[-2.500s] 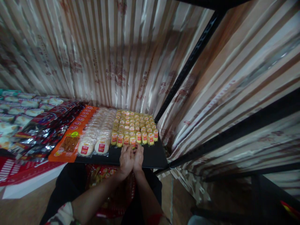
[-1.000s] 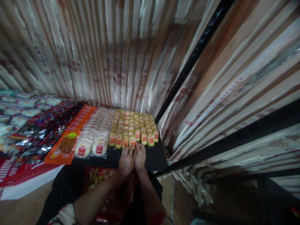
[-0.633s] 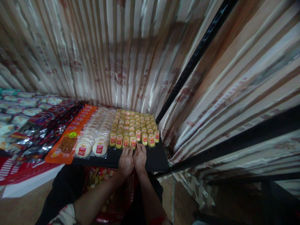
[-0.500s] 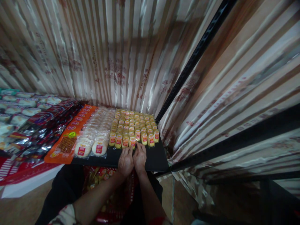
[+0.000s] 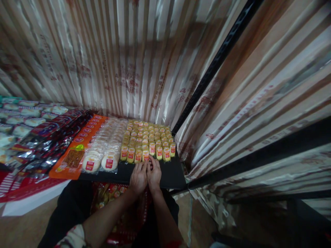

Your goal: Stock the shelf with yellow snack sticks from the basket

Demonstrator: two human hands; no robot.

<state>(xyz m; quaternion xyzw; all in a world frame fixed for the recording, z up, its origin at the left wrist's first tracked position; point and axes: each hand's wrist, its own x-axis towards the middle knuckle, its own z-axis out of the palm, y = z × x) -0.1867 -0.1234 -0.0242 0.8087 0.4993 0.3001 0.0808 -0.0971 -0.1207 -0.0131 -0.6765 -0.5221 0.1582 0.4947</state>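
Observation:
Rows of small yellow wrapped snack packets (image 5: pixel 159 152) with red labels stand at the right end of a black shelf (image 5: pixel 170 174). My left hand (image 5: pixel 139 177) and my right hand (image 5: pixel 154 174) are side by side at the shelf's front edge, thumbs close together. Their bent fingers close on the lower part of one front snack packet (image 5: pixel 145 155), near the middle of its row. The fingertips partly hide its bottom end.
Left of the yellow packets are rows of round white wrapped crackers (image 5: pixel 109 162), an orange snack bag (image 5: pixel 71 160) and dark shiny bags (image 5: pixel 49 141). A red crate (image 5: pixel 113 193) with more packets sits below, between my legs. A black metal post (image 5: pixel 207 79) rises at right before a striped curtain (image 5: pixel 139 62).
The fingers of my right hand have curled in slightly at the front packet. Otherwise both hands and the rows stay almost where they were.

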